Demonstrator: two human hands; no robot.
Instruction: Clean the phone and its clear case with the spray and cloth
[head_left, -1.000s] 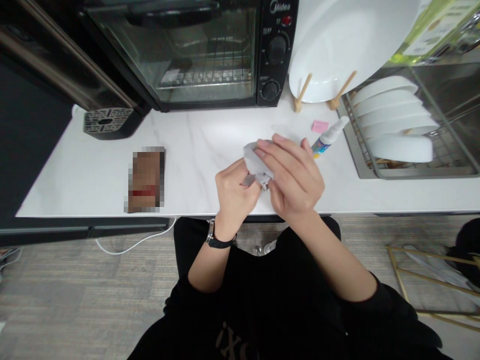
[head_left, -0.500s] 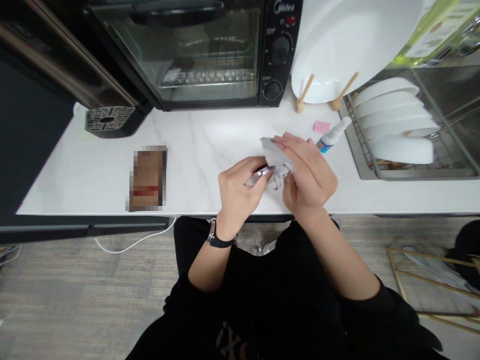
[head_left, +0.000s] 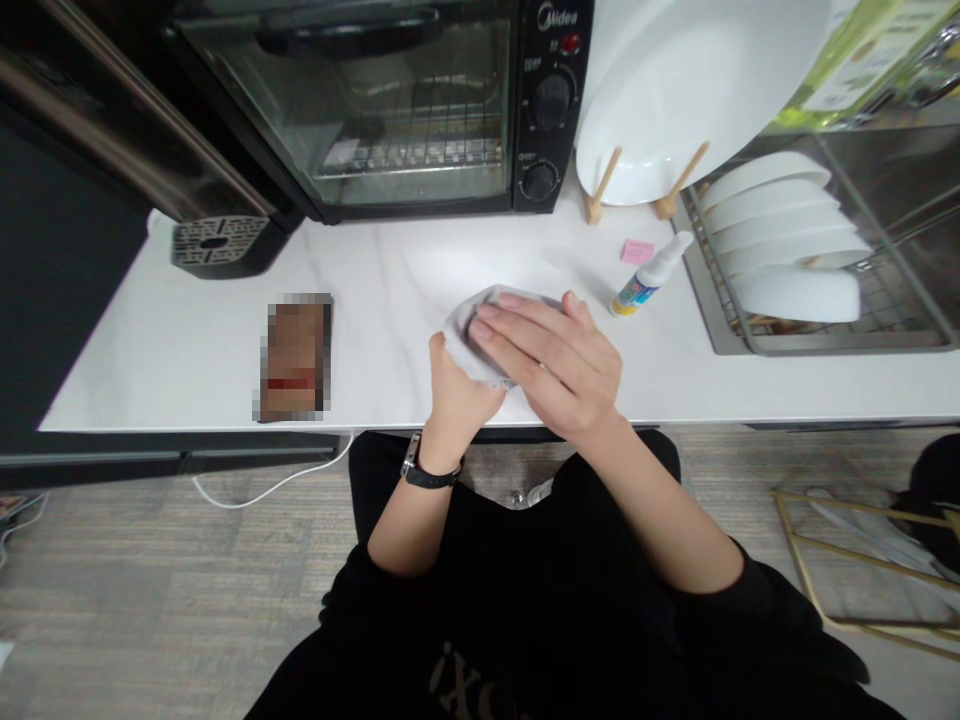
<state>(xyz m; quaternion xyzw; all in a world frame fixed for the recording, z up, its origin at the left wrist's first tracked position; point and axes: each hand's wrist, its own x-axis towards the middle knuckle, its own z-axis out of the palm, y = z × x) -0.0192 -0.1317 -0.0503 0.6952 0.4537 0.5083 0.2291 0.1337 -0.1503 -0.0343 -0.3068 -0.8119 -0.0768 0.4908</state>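
Note:
Over the front of the counter, my right hand presses its lengthened fingers, held together, onto a thin light-grey cloth. Beneath the cloth is my left hand, a watch on its wrist. The cloth covers its fingers and whatever they grip. A rounded darker patch shows under my right fingertips, too covered to name. To the right of my hands a small white spray bottle with a blue and yellow label stands on the counter, close to a pink sticky note.
A black toaster oven stands at the back. Right of it are a large white plate on a wooden stand and a rack of white bowls. A pixelated brown flat object lies left, below a drip tray.
My right hand has moved left and now lies over my left hand. The cloth, bunched before, is spread over the left fingers, hiding the small shiny thing they pinched. The bottle shows more fully.

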